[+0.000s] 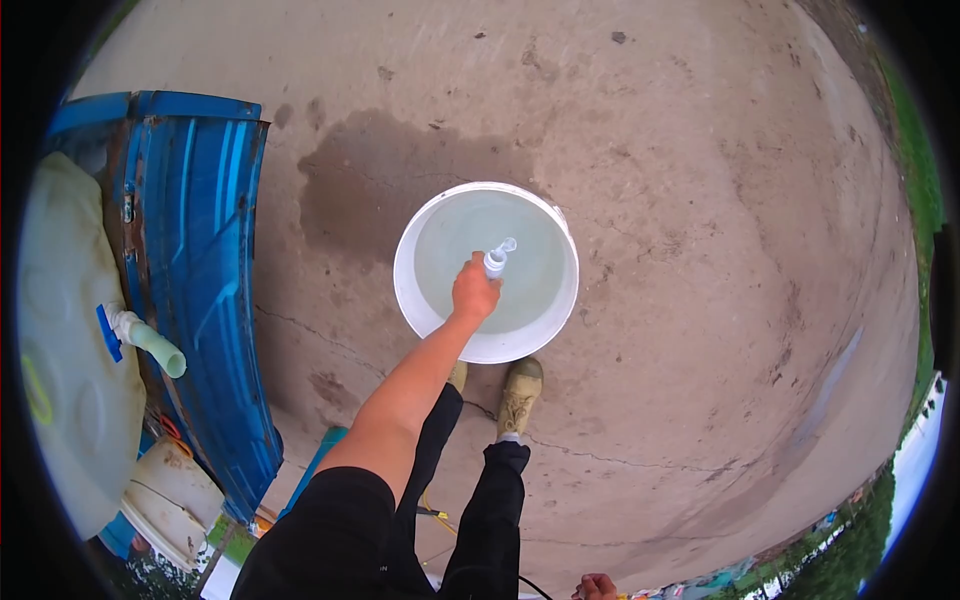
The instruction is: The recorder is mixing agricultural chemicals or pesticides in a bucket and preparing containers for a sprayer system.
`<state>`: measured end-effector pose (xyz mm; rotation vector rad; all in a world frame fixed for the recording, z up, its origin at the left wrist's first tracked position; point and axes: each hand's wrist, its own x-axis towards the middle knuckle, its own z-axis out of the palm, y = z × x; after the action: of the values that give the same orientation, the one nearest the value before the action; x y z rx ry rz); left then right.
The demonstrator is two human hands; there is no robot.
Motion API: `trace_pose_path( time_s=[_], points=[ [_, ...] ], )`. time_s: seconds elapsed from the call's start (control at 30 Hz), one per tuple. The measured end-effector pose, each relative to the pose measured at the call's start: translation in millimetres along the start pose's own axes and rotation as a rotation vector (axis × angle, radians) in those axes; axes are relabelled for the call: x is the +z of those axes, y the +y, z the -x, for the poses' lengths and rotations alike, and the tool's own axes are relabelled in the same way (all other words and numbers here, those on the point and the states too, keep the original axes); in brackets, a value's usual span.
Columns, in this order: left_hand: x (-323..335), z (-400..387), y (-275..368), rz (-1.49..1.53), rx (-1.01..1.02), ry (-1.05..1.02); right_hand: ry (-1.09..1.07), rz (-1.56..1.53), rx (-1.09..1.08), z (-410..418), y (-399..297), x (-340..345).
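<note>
My left hand (475,289) reaches out over a round white bucket (411,307) and grips a small white plastic bottle (494,265). The bottle's mouth is uncovered. A clear, shiny bit (508,245) shows right at the mouth; whether it is a flip lid or liquid I cannot tell. Pale, slightly cloudy water (517,300) lies inside the bucket, below the hand. At the bottom edge of the view is my right hand (596,586), partly cut off, with its fingers curled. Whether it holds anything is hidden. The bucket stands on concrete just ahead of my shoes (520,397).
To the left is a blue metal truck-bed side panel (202,300) with rust. Behind it sits a large translucent tank (75,315) whose outlet pipe (161,351) has a blue-handled valve (109,333). A dark wet patch (375,187) marks the concrete beyond the bucket.
</note>
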<state>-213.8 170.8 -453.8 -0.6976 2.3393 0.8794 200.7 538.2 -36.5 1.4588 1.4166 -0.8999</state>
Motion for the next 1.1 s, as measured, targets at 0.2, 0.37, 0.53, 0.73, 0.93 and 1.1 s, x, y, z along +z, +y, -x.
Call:
trace_pose_path(
  time_s=[0.2, 0.37, 0.53, 0.73, 0.93, 1.1],
  points=[
    [2.5, 3.7, -1.6, 0.04, 0.037, 0.008, -0.01, -0.041, -0.017, -4.8, -0.1, -4.2],
    [3.8, 4.3, -6.0, 0.026, 0.031, 0.006, -0.002, -0.02, -0.025, -6.9, -5.6, -5.9],
    [6.0, 5.7, -7.7, 0.038, 0.042, 0.026, 0.009, -0.039, -0.02, -5.5, -10.2, -7.3],
    [-1.7, 15.3, 2.5, 0.06, 0.055, 0.001, 0.017, -0.057, -0.003, -7.0, -0.2, -13.1],
    [-57.4, 68.5, 26.4, 0.326, 0.223, 0.157, -0.019, -0.031, -0.123, 8.5, -21.3, -21.5],
    [-154.2, 140.3, 63.5, 0.417, 0.417, 0.356, -0.054, 0.059, -0.282, 30.6, -61.3, -33.6]
  ],
)
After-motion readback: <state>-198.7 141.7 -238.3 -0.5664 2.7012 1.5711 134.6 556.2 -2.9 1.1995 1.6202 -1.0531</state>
